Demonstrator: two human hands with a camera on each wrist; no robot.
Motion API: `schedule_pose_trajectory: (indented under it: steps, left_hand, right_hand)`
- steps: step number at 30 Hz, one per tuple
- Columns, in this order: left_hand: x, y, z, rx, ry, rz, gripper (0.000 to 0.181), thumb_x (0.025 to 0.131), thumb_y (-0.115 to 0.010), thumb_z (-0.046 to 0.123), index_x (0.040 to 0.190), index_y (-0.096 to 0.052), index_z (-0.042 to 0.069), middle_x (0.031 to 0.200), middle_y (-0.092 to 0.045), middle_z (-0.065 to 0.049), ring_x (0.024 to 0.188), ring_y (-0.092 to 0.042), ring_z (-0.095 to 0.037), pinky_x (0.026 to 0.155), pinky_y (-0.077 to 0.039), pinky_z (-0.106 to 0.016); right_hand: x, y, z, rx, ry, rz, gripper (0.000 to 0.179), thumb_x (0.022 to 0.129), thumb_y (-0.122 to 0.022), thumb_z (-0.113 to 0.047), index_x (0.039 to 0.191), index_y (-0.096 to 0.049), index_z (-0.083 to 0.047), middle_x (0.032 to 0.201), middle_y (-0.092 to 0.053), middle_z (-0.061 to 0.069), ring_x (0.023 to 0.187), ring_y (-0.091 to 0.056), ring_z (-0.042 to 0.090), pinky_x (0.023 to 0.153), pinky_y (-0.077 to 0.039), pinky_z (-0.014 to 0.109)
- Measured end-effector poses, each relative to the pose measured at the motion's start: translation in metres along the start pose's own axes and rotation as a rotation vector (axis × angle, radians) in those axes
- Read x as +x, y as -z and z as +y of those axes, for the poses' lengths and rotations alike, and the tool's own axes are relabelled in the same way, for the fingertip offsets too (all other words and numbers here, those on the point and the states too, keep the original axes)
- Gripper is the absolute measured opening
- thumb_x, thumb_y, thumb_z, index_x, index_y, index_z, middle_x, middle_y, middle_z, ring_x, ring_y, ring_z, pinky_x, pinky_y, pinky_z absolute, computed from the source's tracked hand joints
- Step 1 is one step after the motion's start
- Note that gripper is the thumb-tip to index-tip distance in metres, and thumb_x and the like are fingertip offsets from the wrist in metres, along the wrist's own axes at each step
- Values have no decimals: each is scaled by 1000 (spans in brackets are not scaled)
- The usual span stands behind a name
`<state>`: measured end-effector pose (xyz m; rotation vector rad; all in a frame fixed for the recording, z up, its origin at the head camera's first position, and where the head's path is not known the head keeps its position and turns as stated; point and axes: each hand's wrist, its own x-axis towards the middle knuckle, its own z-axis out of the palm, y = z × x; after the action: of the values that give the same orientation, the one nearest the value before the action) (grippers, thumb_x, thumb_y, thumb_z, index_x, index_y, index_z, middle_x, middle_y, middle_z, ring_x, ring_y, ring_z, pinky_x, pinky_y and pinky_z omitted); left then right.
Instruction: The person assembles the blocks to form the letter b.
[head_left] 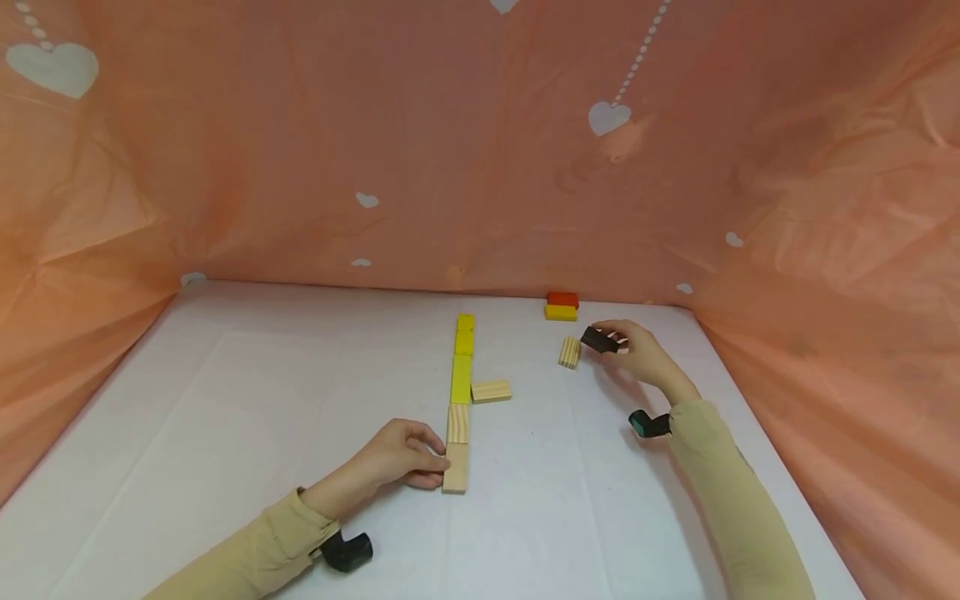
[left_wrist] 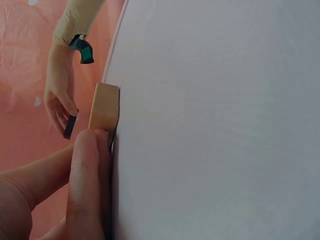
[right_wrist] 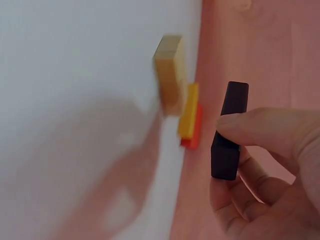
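Observation:
My left hand (head_left: 408,454) rests its fingertips against the left side of a plain wooden block (head_left: 457,475), the near end of a straight row. That block also shows beyond the fingertips in the left wrist view. Further along come another wooden block (head_left: 458,423), then yellow blocks (head_left: 461,379). My right hand (head_left: 637,350) pinches a black block (head_left: 598,339) between thumb and fingers, raised above the table. The right wrist view shows the thumb across the black block (right_wrist: 234,102). Just left of it on the table is a striped wooden block (head_left: 569,353).
Another wooden block (head_left: 491,392) lies crosswise at the right side of the row. A yellow block (head_left: 561,313) and a red block (head_left: 563,299) sit together at the table's back edge. Pink cloth (head_left: 465,150) hangs behind and around the white table (head_left: 225,417).

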<state>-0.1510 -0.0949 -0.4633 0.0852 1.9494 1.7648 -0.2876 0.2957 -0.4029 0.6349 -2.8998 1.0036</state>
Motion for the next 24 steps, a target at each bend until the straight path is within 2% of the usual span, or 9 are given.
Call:
schedule_pose_trajectory:
  steps: [10,24]
  left_hand:
    - [1,0,-1,28,-9,16,24,82,-73,2,100,-59,-6,75,-69,-14,62,-66,-17,60,-60,-29]
    - [-1,0,0,33,-5,12,24,82,-74,2,99,-60,-6,74,-69,-12,61,-66,-16,60,-60,-29]
  right_hand:
    - [-6,-12,-27,32,162,25,47,81,-67,13,126,-57,3,120,-56,21,102,-51,36,89,-50,49]
    - [-10,-33,-42,43,268,5,49,77,-67,15,124,-59,2,118,-60,16,97,-55,29,84,-51,44]
